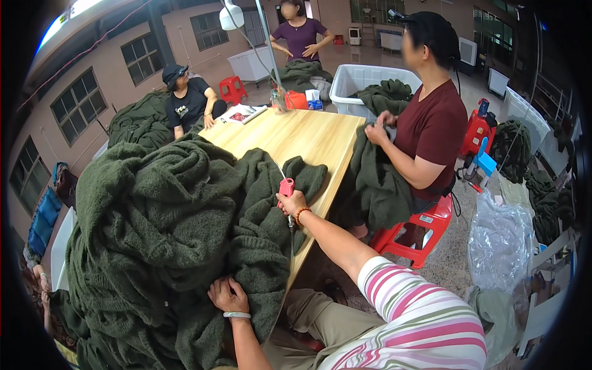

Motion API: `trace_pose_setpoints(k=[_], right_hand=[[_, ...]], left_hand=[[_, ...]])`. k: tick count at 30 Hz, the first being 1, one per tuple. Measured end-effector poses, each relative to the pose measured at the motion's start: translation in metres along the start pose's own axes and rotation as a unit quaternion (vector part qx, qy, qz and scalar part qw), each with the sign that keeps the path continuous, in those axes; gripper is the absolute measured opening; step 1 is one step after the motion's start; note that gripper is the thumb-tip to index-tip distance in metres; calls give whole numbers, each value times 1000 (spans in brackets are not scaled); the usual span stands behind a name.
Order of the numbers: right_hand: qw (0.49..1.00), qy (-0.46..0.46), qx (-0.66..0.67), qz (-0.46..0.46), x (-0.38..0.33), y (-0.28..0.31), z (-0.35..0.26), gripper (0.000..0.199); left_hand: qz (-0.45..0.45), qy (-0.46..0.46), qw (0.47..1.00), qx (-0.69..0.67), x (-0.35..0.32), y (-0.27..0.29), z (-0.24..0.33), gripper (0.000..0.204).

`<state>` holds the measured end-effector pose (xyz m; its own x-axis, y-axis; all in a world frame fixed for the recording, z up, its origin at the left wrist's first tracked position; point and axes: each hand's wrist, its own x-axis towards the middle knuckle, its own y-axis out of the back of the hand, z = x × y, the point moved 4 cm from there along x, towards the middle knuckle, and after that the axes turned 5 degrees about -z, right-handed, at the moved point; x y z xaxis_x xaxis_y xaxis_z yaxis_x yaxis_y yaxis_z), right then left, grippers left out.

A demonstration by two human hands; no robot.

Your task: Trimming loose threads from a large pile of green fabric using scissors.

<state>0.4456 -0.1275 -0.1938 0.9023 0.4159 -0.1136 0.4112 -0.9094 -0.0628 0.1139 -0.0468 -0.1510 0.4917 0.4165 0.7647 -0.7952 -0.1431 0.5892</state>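
Green knit pile (166,246) covers the near end of the wooden table (308,135). Left hand (229,295) presses flat on the pile's near edge; right hand (291,202) grips a pink tool (287,187) at its right edge, nearer the table's side.

We see a dark green knitted pile (160,228) covering a pale yellow wooden table (296,139). Our right hand (293,202) grips a pink tool (287,187) and wears an orange bead bracelet (300,214); our left hand (228,295) wears a pale green bangle (237,315). Our sleeve (419,314) is striped pink, white and green. The stool (425,229) is red, the tub (361,80) white.
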Motion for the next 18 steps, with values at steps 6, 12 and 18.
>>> trace_pose_setpoints(k=[6, 12, 18], right_hand=[[999, 8, -29, 11, 3, 3, -2, 28], [999, 14, -31, 5, 2, 1, -2, 29], [999, 17, -32, 0, 3, -1, -1, 29]], left_hand=[[-5, 7, 1000, -5, 2, -1, 1, 10], [-5, 6, 1000, -12, 3, 1, 1, 11], [0, 3, 1000, -9, 2, 1, -1, 10]])
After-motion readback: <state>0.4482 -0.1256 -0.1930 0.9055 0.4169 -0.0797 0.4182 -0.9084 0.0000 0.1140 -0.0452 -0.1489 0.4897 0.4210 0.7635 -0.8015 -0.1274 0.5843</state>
